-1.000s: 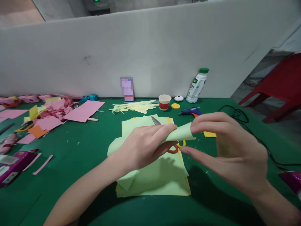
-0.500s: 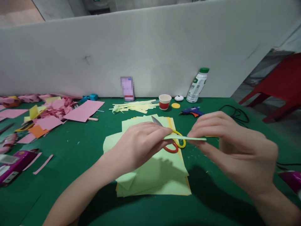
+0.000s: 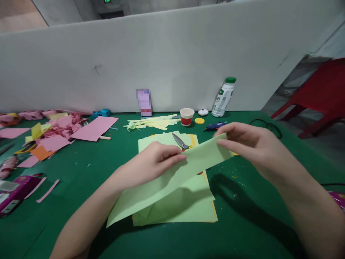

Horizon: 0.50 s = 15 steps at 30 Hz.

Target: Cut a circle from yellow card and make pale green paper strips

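A long piece of light green paper (image 3: pixel 172 180) is held slantwise above the table, its broad face toward me. My left hand (image 3: pixel 159 162) pinches its upper edge near the middle, thumb in front. At the right end, my right hand (image 3: pixel 248 144) grips the corner between thumb and fingers. Beneath lies a stack of green paper (image 3: pixel 185 210) with some yellow-orange edges showing. Scissors (image 3: pixel 181 141) rest on the stack; their blades show, while most of the handles are hidden behind the held paper.
Behind stand a red-and-white paper cup (image 3: pixel 187 117), a white bottle (image 3: pixel 223 97) and a phone (image 3: pixel 144 102). A blue glue gun (image 3: pixel 215 126) lies near my right hand. Pale paper strips (image 3: pixel 153 122) lie at the back, pink paper scraps (image 3: pixel 60 131) at left. A purple device (image 3: pixel 16 194) sits front left.
The green paper has turned from nearly edge-on to face me, and its left end now hangs down toward the front. My right hand has shifted slightly and still holds the right end.
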Tool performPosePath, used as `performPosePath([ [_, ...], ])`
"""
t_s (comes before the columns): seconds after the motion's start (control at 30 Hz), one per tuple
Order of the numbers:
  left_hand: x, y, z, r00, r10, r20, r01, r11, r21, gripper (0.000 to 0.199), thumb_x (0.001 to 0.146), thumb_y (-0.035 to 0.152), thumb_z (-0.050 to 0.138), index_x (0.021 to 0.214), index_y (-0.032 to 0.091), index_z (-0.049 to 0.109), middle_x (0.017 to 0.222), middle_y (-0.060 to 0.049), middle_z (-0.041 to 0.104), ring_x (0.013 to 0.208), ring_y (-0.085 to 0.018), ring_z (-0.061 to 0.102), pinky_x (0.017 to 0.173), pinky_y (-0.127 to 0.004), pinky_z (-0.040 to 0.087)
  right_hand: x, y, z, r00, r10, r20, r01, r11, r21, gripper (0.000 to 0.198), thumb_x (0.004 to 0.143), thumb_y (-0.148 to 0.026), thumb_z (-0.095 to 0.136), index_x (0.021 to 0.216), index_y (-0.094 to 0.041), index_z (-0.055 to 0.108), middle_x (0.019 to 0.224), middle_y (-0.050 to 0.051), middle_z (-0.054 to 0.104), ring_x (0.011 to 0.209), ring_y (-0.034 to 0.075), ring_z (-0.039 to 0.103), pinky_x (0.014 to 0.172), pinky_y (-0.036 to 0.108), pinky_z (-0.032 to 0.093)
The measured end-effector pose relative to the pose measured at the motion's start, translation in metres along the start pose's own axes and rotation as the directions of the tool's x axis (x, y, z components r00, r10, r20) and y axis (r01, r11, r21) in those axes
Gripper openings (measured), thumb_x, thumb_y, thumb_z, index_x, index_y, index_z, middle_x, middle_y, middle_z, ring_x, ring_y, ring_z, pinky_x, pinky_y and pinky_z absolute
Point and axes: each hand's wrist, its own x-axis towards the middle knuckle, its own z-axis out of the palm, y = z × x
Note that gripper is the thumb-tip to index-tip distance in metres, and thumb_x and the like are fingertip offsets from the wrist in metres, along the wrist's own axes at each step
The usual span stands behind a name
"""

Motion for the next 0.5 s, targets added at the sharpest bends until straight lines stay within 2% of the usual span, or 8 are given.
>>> performPosePath([
  [0.03, 0.003, -0.003, 0.001, 0.999, -0.019, 0.033, 0.019, 1.000, 0.004, 0.035, 0.090, 0.036, 0.036, 0.064, 0.015, 0.046, 0.054, 0.005, 0.033, 0.050, -0.007, 0.029, 0.046, -0.019, 0.025, 0.002, 0.002, 0.001, 0.997, -0.075, -0.004, 0.074, 0.990, -0.118, 0.018, 0.076, -0.034, 0.058, 0.090, -0.023, 0.060, 0.093, 0.005, 0.063, 0.089, 0.022, 0.057, 0.072, 0.035, 0.047],
  [0.1, 0.009, -0.009, 0.006, 0.995, -0.028, 0.096, 0.027, 1.000, 0.016, 0.036, 0.090, 0.037, 0.034, 0.065, 0.015, 0.048, 0.055, 0.005, 0.036, 0.050, -0.007, 0.030, 0.047, -0.020, 0.025, 0.004, 0.003, 0.006, 0.964, -0.261, 0.049, 0.264, 0.915, -0.305, 0.019, 0.077, -0.027, 0.057, 0.095, -0.020, 0.060, 0.108, 0.007, 0.060, 0.106, 0.025, 0.049, 0.090, 0.042, 0.039],
  [0.17, 0.013, -0.012, 0.012, 0.990, -0.011, 0.142, 0.009, 1.000, 0.015, 0.036, 0.090, 0.035, 0.034, 0.065, 0.014, 0.049, 0.054, 0.005, 0.036, 0.049, -0.007, 0.028, 0.046, -0.020, 0.025, 0.003, 0.001, 0.012, 0.916, -0.338, 0.217, 0.395, 0.857, -0.330, 0.013, 0.079, -0.021, 0.053, 0.087, -0.019, 0.063, 0.101, 0.006, 0.063, 0.102, 0.022, 0.052, 0.099, 0.045, 0.029],
  [0.2, 0.015, -0.013, 0.016, 0.988, -0.001, 0.157, -0.001, 1.000, 0.012, 0.036, 0.090, 0.035, 0.033, 0.065, 0.014, 0.049, 0.054, 0.005, 0.036, 0.049, -0.007, 0.028, 0.046, -0.020, 0.025, 0.002, -0.001, 0.016, 0.895, -0.323, 0.307, 0.415, 0.856, -0.309, 0.012, 0.081, -0.019, 0.051, 0.082, -0.019, 0.063, 0.092, 0.004, 0.066, 0.093, 0.020, 0.056, 0.100, 0.045, 0.028],
  [0.27, 0.017, -0.013, 0.022, 0.984, 0.014, 0.180, -0.017, 1.000, 0.015, 0.037, 0.090, 0.033, 0.033, 0.064, 0.014, 0.049, 0.052, 0.005, 0.034, 0.047, -0.007, 0.027, 0.045, -0.020, 0.024, -0.002, -0.005, 0.022, 0.874, -0.250, 0.417, 0.388, 0.875, -0.289, 0.017, 0.083, -0.019, 0.049, 0.076, -0.019, 0.064, 0.076, 0.002, 0.067, 0.080, 0.018, 0.059, 0.094, 0.042, 0.034],
  [0.33, 0.018, -0.013, 0.027, 0.979, 0.027, 0.201, -0.033, 0.999, 0.028, 0.036, 0.090, 0.031, 0.033, 0.065, 0.014, 0.051, 0.050, 0.005, 0.034, 0.045, -0.007, 0.028, 0.044, -0.020, 0.023, -0.006, -0.008, 0.026, 0.878, -0.169, 0.448, 0.331, 0.891, -0.312, 0.020, 0.084, -0.019, 0.048, 0.075, -0.019, 0.066, 0.069, 0.003, 0.065, 0.075, 0.018, 0.057, 0.076, 0.036, 0.043],
  [0.4, 0.017, -0.012, 0.031, 0.976, 0.033, 0.215, -0.044, 0.998, 0.045, 0.035, 0.090, 0.031, 0.034, 0.069, 0.014, 0.055, 0.050, 0.005, 0.036, 0.044, -0.007, 0.029, 0.043, -0.020, 0.023, -0.008, -0.008, 0.027, 0.876, -0.116, 0.469, 0.300, 0.892, -0.340, 0.022, 0.083, -0.020, 0.048, 0.075, -0.018, 0.067, 0.068, 0.004, 0.064, 0.072, 0.019, 0.057, 0.062, 0.030, 0.042],
  [0.5, 0.014, -0.011, 0.032, 0.974, 0.032, 0.223, -0.042, 0.998, 0.044, 0.034, 0.090, 0.031, 0.035, 0.073, 0.014, 0.059, 0.051, 0.005, 0.039, 0.045, -0.007, 0.030, 0.044, -0.020, 0.024, -0.007, -0.006, 0.023, 0.858, -0.080, 0.507, 0.278, 0.903, -0.328, 0.022, 0.082, -0.023, 0.049, 0.075, -0.019, 0.069, 0.069, 0.004, 0.065, 0.067, 0.017, 0.057, 0.058, 0.027, 0.039],
])
